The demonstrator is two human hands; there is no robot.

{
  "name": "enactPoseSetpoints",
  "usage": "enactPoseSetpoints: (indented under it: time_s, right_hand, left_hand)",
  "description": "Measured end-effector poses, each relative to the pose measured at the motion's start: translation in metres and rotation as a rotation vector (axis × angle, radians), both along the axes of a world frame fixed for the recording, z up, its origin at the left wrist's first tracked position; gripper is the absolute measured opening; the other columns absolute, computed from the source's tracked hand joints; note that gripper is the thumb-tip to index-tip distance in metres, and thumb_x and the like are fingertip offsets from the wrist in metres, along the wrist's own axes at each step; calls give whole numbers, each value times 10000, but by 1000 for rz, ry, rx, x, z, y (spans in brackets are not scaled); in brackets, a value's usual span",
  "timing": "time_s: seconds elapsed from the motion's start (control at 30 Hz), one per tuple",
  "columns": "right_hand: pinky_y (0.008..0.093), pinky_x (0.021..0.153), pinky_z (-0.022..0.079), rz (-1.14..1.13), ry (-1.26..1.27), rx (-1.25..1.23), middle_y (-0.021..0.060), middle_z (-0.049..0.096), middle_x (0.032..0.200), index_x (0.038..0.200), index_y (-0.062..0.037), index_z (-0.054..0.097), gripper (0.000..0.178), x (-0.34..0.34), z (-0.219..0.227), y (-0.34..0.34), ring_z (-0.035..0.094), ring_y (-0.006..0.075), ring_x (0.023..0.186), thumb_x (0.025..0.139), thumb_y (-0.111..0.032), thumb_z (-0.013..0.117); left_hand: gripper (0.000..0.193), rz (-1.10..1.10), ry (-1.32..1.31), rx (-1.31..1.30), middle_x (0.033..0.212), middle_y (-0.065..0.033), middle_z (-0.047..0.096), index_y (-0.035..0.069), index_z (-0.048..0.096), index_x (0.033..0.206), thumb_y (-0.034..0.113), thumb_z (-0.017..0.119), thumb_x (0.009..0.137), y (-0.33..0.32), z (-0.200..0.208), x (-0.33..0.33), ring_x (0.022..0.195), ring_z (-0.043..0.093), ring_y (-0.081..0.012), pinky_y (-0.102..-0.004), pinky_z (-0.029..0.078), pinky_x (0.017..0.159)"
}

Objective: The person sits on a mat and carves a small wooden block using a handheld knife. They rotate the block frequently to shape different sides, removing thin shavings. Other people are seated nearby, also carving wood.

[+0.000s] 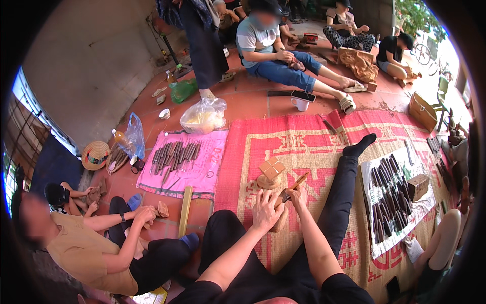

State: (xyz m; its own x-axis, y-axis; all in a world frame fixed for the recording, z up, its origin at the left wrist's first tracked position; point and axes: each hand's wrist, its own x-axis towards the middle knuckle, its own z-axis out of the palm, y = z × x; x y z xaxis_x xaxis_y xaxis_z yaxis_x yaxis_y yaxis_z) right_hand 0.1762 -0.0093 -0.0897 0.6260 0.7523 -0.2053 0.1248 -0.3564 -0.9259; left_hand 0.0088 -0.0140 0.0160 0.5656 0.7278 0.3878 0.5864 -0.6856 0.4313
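Between my legs, my left hand [267,209] is pressed over a piece of wood [278,226], its fingers bent round the top. My right hand [297,196] grips a carving chisel with a brown wooden handle [302,178], which slants up and away. The chisel's lower end lies close to my left fingers; its exact contact with the wood is hidden. Just beyond my hands stands a wooden block [272,167] with a grooved square top, above a rounded wooden part [267,183].
A red and tan woven mat [235,167] lies beneath me. Chisels [174,156] cover a pink cloth at left; more tools [390,195] lie on a white sheet at right, beside a wood block [418,187]. A person [96,248] sits close on the left; others sit beyond.
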Motion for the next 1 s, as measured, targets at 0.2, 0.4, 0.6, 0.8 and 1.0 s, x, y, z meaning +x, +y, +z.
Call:
enactPoseSetpoints:
  time_s: [0.2, 0.4, 0.6, 0.8, 1.0]
  right_hand:
    - [357, 661, 544, 76, 284, 127, 127, 709, 853, 940, 5, 662, 262, -17, -9, 2, 688, 231, 750, 793, -204, 719]
    - [370, 725, 526, 4, 184, 119, 138, 708, 825, 953, -17, 682, 340, -16, -1, 10, 688, 249, 771, 752, -288, 723]
    - [410, 751, 530, 153, -45, 23, 189, 712, 902, 993, -15, 680, 379, -11, -60, 24, 691, 325, 861, 761, -312, 719]
    - [399, 719, 552, 137, -76, -196, 193, 709, 842, 907, 18, 682, 385, 3, -24, 4, 708, 297, 792, 724, -319, 716]
    - [373, 644, 551, 34, -56, -89, 158, 702, 759, 838, 27, 688, 326, 27, 14, -14, 703, 256, 700, 700, -264, 736]
  left_hand:
    - [411, -1, -14, 43, 1166, -98, 572, 98, 643, 1188, 270, 673, 816, 0, -2, 2, 1175, 496, -333, -467, 503, 909]
    - [416, 26, 10, 3, 1163, -91, 571, 107, 647, 1183, 276, 690, 805, 1, -5, -1, 1175, 499, -329, -462, 507, 909]
    - [424, -23, -7, -21, 1189, -97, 566, 111, 637, 1199, 286, 682, 815, -2, 0, 8, 1189, 488, -351, -475, 488, 933]
    - [422, 6, 12, -18, 1196, -103, 567, 114, 636, 1200, 289, 680, 818, 0, 1, 0, 1207, 481, -351, -484, 498, 920]
    - [388, 24, 13, 14, 1165, -105, 573, 109, 651, 1166, 279, 675, 818, 0, -2, 2, 1195, 493, -342, -472, 527, 876]
